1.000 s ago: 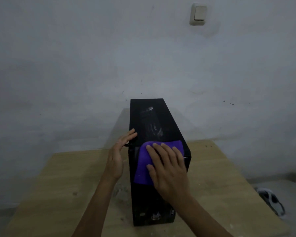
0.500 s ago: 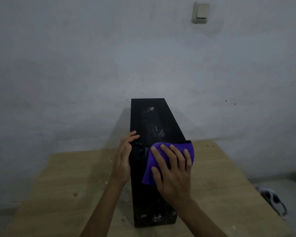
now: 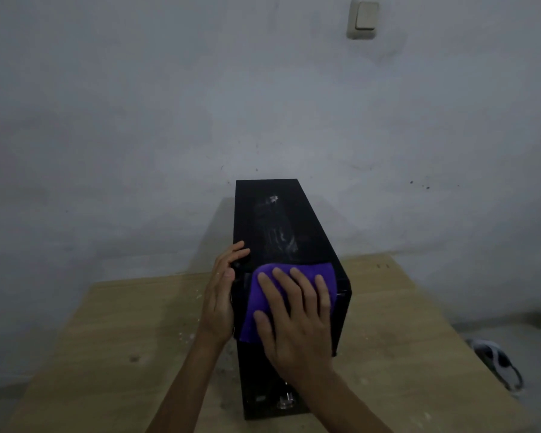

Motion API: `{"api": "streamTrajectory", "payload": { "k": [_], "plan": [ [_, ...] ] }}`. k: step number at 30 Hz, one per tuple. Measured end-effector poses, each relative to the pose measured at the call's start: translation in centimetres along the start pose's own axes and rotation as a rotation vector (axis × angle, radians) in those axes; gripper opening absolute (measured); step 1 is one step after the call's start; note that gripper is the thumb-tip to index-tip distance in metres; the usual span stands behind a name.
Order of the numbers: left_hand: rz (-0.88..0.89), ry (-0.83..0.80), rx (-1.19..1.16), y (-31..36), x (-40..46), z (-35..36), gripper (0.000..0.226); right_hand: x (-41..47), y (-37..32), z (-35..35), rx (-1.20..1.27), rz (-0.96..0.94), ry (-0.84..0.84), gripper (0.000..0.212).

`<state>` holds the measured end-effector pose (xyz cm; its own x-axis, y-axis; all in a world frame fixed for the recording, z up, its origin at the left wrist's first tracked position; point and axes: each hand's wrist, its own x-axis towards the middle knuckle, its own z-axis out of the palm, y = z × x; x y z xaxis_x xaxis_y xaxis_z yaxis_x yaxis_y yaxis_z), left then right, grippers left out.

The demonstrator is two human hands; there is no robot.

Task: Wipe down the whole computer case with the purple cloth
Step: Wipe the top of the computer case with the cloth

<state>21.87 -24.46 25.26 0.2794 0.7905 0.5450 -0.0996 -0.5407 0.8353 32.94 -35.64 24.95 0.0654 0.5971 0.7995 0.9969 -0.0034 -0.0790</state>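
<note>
Right hand (image 3: 297, 320) presses purple cloth (image 3: 322, 271) flat-fingered on computer case (image 3: 281, 220); left hand (image 3: 221, 303) braces it, ungripped.

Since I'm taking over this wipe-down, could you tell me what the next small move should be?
Probably slide the purple cloth farther along the computer case top: smudges show beyond it, the right hand lies flat on the cloth, and the left hand braces the side.

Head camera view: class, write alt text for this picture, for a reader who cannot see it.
A right hand presses a purple cloth flat on the near top of a black computer case standing on a wooden table, while the left hand rests open against the case's left side. Behind is a pale wall with a switch.
</note>
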Motion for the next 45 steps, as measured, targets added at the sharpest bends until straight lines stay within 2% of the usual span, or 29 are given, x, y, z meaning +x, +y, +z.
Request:
{"api": "streamTrajectory", "payload": {
  "k": [2,6,10,17,22,24,27,31,35,38,45],
  "plan": [
    [-0.005,-0.006,-0.013,0.0,0.0,0.1,0.048,-0.5,1.9,-0.2,-0.041,-0.039,-0.016,0.051],
    [-0.029,-0.009,-0.058,0.1,-0.1,0.2,0.050,-1.1,6.1,-1.4,-0.005,0.100,0.068,0.048],
    [-0.033,-0.001,-0.081,0.0,-0.2,0.1,0.051,-0.8,6.7,-2.4,0.384,0.272,0.089,0.045],
    [-0.063,-0.036,-0.094,0.6,-0.2,0.0,0.050,0.2,6.1,-2.4,0.803,0.581,0.101,0.049],
    [-0.103,-0.092,-0.139,0.6,0.2,-0.6,0.047,1.7,6.6,-3.4,0.892,0.755,0.122,0.029],
    [-0.135,-0.128,-0.157,0.3,0.8,-0.9,0.051,2.3,7.2,-3.9,0.883,0.826,0.162,0.031],
    [-0.163,-0.162,-0.154,0.2,2.4,-1.1,0.056,3.2,7.7,-4.1,0.870,0.791,0.136,0.032],
    [-0.189,-0.187,-0.124,0.9,5.1,-0.9,0.047,5.5,8.7,-3.9,0.813,0.643,0.043,0.032],
    [-0.179,-0.199,-0.041,1.0,8.6,-0.8,0.061,8.6,10.7,-2.6,0.714,0.504,-0.057,0.034],
    [-0.193,-0.201,0.038,0.6,11.5,-0.4,0.062,11.1,11.8,-1.1,0.685,0.448,-0.077,0.034],
    [-0.243,-0.073,0.226,-1.7,17.3,0.3,0.052,17.7,13.5,3.2,0.729,0.349,-0.053,0.031]
  ]
}}
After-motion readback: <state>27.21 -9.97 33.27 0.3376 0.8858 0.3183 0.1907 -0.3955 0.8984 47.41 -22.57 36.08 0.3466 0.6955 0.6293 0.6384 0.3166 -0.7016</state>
